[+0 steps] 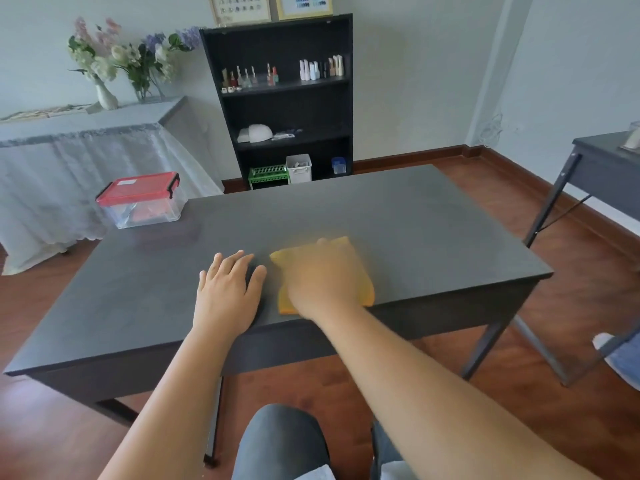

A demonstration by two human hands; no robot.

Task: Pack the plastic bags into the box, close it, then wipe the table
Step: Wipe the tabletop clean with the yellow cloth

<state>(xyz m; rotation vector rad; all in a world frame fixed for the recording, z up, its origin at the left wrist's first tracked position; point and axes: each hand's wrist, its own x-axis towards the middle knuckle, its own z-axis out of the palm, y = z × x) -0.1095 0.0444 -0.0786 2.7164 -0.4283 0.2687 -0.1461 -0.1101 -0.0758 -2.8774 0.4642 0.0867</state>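
Across the worktop [398, 216] we have bare dark surface stretching from the near edge to the far one, with open room to the right and toward the far right corner. At the far left corner sits the box [142, 199], red lid on and latches down, well apart from our hands. Just inside the near edge lies the yellow cloth [360, 271], its long side running away from us. Our right hand [322, 278] is flat on it, fingers spread and blurred, pressing rather than gripping. Our left hand [228, 289] rests open and empty just beside it, so the right is the one placed to sweep onward.
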